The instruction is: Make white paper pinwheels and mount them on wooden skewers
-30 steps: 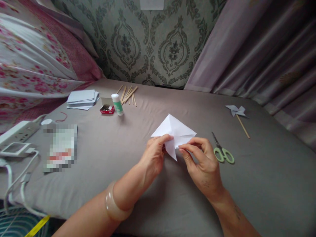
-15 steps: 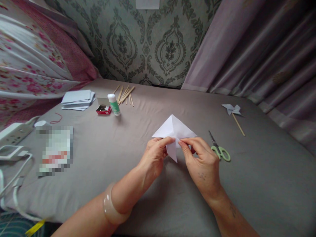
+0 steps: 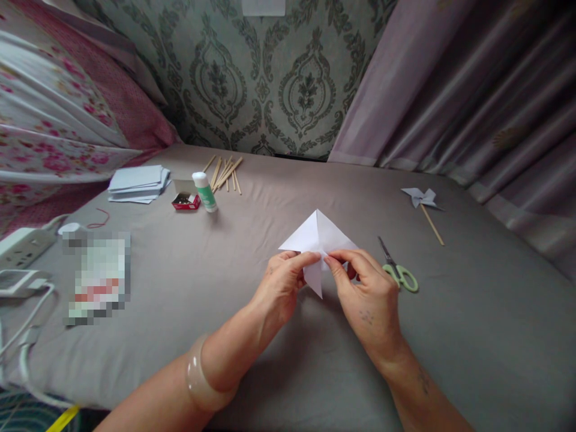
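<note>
Between my hands is a sheet of white paper (image 3: 317, 231), creased down the middle, with a pointed flap hanging toward me. My left hand (image 3: 285, 279) pinches it near the centre, thumb on top and fingers underneath. My right hand (image 3: 366, 288) grips it just to the right, thumb and forefinger pressed together close to the left thumb. Whatever lies under the fingertips is hidden. Just beyond my right hand, a pair of scissors (image 3: 399, 275) with green handles rests on the grey cloth. Farther right lies a paper pinwheel (image 3: 422, 197) on a wooden stick.
At the back left are a stack of white paper (image 3: 137, 185), an open red box (image 3: 186, 202) of small metal pieces, an upright glue stick (image 3: 205, 193) and several wooden sticks (image 3: 226, 174). A power strip (image 3: 27, 247), white cables and a blurred packet (image 3: 99, 273) lie at left.
The view has shifted slightly, so the background sits a little farther left. Both hands keep their hold on the paper, nearly unmoved.
</note>
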`<state>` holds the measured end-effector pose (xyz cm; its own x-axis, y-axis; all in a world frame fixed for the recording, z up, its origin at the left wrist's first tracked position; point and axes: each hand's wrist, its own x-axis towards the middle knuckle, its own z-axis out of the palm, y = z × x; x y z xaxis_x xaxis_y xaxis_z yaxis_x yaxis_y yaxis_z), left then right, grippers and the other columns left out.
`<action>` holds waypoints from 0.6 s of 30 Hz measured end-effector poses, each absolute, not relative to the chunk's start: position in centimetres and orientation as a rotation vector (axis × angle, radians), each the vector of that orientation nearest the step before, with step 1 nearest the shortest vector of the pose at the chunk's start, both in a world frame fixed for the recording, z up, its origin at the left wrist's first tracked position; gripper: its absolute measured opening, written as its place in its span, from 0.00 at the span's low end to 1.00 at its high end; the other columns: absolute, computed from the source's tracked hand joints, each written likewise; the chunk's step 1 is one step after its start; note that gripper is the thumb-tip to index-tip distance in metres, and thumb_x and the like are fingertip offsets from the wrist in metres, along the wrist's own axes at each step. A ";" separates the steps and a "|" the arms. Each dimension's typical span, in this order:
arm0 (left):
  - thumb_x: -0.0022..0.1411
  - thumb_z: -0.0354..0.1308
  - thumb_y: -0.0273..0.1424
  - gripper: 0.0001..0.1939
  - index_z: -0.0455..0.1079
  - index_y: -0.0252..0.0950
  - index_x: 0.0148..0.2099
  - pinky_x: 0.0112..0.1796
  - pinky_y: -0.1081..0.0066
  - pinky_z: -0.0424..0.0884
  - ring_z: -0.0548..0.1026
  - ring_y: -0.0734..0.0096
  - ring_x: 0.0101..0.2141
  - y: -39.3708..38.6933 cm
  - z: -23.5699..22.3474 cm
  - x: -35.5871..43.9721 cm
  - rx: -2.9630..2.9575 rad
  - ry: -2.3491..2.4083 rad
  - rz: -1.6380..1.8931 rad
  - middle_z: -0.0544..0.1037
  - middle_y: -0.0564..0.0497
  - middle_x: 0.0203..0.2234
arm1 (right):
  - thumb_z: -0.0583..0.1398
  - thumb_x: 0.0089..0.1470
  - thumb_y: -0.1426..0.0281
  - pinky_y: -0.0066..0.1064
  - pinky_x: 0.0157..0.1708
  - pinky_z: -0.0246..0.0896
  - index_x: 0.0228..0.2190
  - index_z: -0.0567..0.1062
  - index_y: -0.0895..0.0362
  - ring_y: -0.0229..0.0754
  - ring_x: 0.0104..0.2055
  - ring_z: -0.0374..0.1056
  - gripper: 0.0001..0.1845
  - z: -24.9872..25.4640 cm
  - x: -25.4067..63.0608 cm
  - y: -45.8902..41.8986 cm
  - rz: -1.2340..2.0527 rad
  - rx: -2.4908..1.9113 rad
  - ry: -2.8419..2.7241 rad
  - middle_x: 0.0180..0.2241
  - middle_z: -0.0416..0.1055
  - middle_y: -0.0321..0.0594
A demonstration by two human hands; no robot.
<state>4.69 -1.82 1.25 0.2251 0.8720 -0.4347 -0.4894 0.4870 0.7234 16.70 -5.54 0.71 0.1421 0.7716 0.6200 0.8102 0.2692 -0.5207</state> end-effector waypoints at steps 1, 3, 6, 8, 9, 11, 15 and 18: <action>0.39 0.68 0.28 0.08 0.71 0.32 0.21 0.24 0.74 0.62 0.68 0.77 0.19 -1.8 1.3 4.7 0.488 0.931 0.991 0.75 0.50 0.19 | 0.60 0.57 0.69 0.31 0.33 0.63 0.31 0.76 0.56 0.39 0.29 0.69 0.06 0.7 16.7 -5.6 -0.052 -1.493 -1.614 0.30 0.76 0.40; 0.38 0.68 0.28 0.09 0.70 0.32 0.21 0.24 0.75 0.62 0.68 0.77 0.19 -1.9 1.4 4.7 0.484 0.930 0.997 0.74 0.51 0.18 | 0.60 0.57 0.69 0.31 0.32 0.63 0.30 0.76 0.56 0.39 0.28 0.68 0.05 0.8 16.6 -5.6 -0.050 -1.500 -1.612 0.30 0.76 0.39; 0.38 0.68 0.28 0.09 0.70 0.33 0.21 0.24 0.74 0.62 0.68 0.77 0.19 -1.9 1.4 4.7 0.491 0.922 1.007 0.74 0.52 0.18 | 0.60 0.57 0.69 0.30 0.31 0.62 0.30 0.76 0.56 0.38 0.28 0.68 0.05 0.8 16.6 -5.7 -0.050 -1.503 -1.608 0.29 0.75 0.38; 0.38 0.68 0.29 0.10 0.69 0.33 0.21 0.24 0.74 0.62 0.68 0.76 0.19 -2.0 1.4 4.7 0.502 0.915 1.014 0.74 0.52 0.18 | 0.60 0.57 0.68 0.30 0.30 0.61 0.30 0.76 0.56 0.38 0.28 0.68 0.06 0.9 16.5 -5.7 -0.057 -1.504 -1.607 0.28 0.75 0.38; 0.38 0.68 0.29 0.10 0.69 0.34 0.21 0.25 0.74 0.61 0.68 0.76 0.19 -2.0 1.5 4.7 0.508 0.916 1.017 0.74 0.52 0.18 | 0.60 0.57 0.68 0.30 0.30 0.61 0.30 0.75 0.56 0.38 0.28 0.68 0.06 0.9 16.5 -5.7 -0.062 -1.503 -1.608 0.28 0.75 0.38; 0.38 0.68 0.29 0.11 0.68 0.34 0.21 0.25 0.73 0.61 0.68 0.76 0.20 -2.0 1.4 4.7 0.523 0.928 1.026 0.73 0.52 0.18 | 0.60 0.57 0.68 0.30 0.30 0.60 0.29 0.75 0.56 0.38 0.27 0.67 0.06 1.0 16.4 -5.7 -0.068 -1.504 -1.610 0.27 0.74 0.38; 0.38 0.68 0.29 0.11 0.68 0.34 0.21 0.26 0.73 0.60 0.69 0.75 0.21 -2.0 1.4 4.7 0.546 0.952 1.030 0.73 0.52 0.18 | 0.61 0.56 0.69 0.29 0.29 0.60 0.29 0.75 0.56 0.38 0.27 0.67 0.06 1.1 16.4 -5.8 -0.068 -1.506 -1.611 0.27 0.74 0.38; 0.39 0.68 0.29 0.11 0.67 0.34 0.21 0.26 0.73 0.60 0.69 0.76 0.20 -2.0 1.2 4.7 0.540 0.943 1.031 0.73 0.52 0.18 | 0.60 0.57 0.69 0.30 0.30 0.61 0.29 0.75 0.56 0.38 0.27 0.68 0.06 1.1 16.3 -5.8 -0.060 -1.514 -1.619 0.27 0.75 0.38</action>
<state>4.74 -2.00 1.21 0.1930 0.8968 -0.3982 -0.4759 0.4404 0.7613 16.33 -5.78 1.09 0.1445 0.7773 0.6123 0.8206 0.2516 -0.5131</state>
